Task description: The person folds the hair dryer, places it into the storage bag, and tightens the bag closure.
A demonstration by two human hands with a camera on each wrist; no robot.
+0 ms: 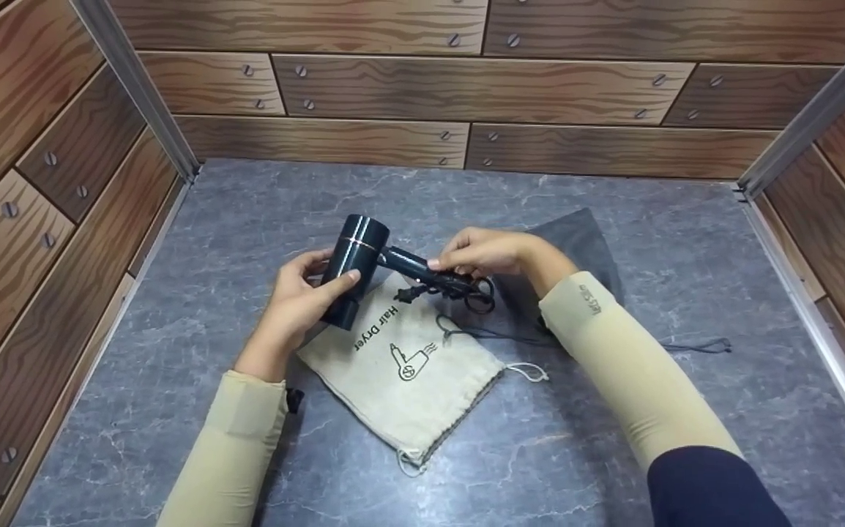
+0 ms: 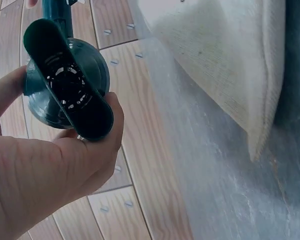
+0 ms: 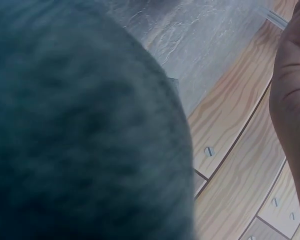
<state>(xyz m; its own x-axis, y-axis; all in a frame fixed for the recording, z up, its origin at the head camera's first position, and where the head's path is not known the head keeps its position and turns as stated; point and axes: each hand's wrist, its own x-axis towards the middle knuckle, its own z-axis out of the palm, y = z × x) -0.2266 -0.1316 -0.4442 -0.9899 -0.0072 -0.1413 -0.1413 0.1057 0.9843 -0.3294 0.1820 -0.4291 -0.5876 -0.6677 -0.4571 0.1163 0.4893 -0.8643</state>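
Note:
A dark green hair dryer (image 1: pixel 355 252) is held over the cream drawstring bag in the head view. My left hand (image 1: pixel 298 296) grips its barrel, thumb across the near side. In the left wrist view the flat nozzle (image 2: pixel 97 117) points at the camera, fingers wrapped around the barrel. My right hand (image 1: pixel 492 250) pinches the end of the handle (image 1: pixel 406 261), where the black cord (image 1: pixel 479 298) is bundled in loops. The plug (image 1: pixel 408 294) hangs below the handle. In the right wrist view, only part of the right hand (image 3: pixel 292 85) shows at the right edge.
The cream bag (image 1: pixel 444 395), printed "Hair Dryer", lies flat on the grey marbled table (image 1: pixel 540 454). A dark grey pouch (image 1: pixel 587 241) with a drawstring (image 1: pixel 701 345) lies under the right forearm. Wood-patterned walls (image 1: pixel 466 88) enclose the table. A blurred dark shape (image 3: pixel 90 130) fills much of the right wrist view.

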